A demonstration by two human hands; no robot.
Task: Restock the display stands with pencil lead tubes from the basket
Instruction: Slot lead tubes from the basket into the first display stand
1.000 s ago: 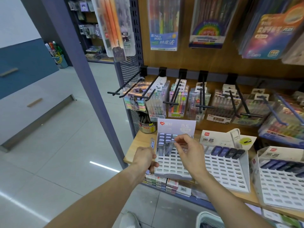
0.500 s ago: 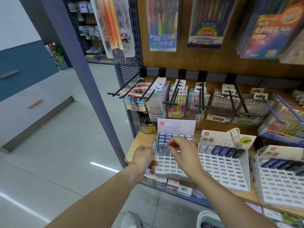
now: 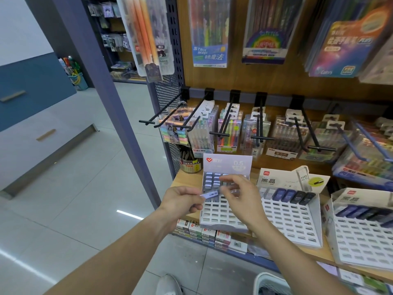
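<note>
We hold 1 lead tube (image 3: 209, 194) before the left display stand (image 3: 223, 216): left hand (image 3: 182, 199) grips it, right hand (image 3: 238, 194) pinches its end. Top rows filled; most slots remain, as on the 2 other stands. Basket (image 3: 268, 279) below.

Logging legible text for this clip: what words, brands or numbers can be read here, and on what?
"0.5": header of the lilac cardboard display stand.
"黑晶": header of the white slotted display stand.
"HB 0.5": tube pictured on that header.
"STACK Magic": blue hanging marker pack.
"Colors": purple hanging pack.
Tube and box labels: too blurred.
</note>
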